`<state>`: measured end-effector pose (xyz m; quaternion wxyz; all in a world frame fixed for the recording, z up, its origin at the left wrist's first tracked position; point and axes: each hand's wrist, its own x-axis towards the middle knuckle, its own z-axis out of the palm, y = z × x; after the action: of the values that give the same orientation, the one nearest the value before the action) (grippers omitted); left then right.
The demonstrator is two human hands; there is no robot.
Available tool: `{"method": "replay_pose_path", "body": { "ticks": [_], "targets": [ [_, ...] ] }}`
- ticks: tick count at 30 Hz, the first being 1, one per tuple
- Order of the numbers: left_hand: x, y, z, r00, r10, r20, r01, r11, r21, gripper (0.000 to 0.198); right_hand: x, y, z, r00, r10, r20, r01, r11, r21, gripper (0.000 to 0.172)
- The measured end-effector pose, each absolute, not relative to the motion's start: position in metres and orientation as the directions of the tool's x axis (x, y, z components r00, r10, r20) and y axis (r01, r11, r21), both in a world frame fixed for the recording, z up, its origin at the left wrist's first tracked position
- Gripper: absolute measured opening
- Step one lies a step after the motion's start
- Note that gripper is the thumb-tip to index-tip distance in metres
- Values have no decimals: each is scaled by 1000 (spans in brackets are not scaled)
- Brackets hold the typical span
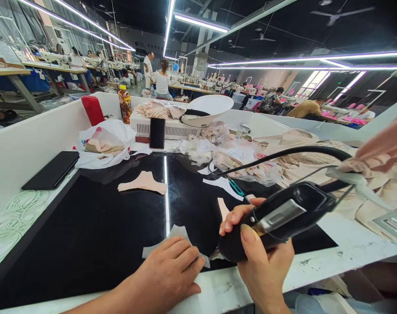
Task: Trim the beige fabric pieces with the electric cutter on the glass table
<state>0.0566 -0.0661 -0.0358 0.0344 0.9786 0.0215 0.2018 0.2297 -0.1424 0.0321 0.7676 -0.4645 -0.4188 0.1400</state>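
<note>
In the right hand (265,264), at near right, gripping a black corded tool (280,218) with metal tip (216,254) just beside a gray piece (179,231) on the black-topped table (87,231), and, apart to the left, resting the left hand (174,266) palm-down on that piece.

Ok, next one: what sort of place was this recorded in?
Most likely a garment factory or large sewing workshop. Rows of sewing machines stand on long tables, people sit among them, and beige cloth is heaped on the near worktable.
</note>
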Motion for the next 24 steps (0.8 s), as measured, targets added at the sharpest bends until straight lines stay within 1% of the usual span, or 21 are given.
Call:
{"method": "replay_pose_path", "body": {
  "ticks": [3,10,16,20,24],
  "targets": [
    [57,-66,-36,918,53,392,26,-997,74,46,230,-144,32,614,610,502,170,519,-838,29],
    [57,-67,-38,930,66,362,35,-995,93,46,227,-151,36,596,643,481,71,555,-829,29],
    [57,-68,-38,931,70,358,38,-995,96,45,224,-152,32,605,648,462,76,531,-844,29],
    [55,-66,-31,930,71,360,24,-991,132,43,224,-152,37,619,638,458,70,537,-841,29],
    [53,-63,-13,911,105,399,26,-980,197,37,223,-151,47,668,604,434,42,552,-832,30]
  ]
}}
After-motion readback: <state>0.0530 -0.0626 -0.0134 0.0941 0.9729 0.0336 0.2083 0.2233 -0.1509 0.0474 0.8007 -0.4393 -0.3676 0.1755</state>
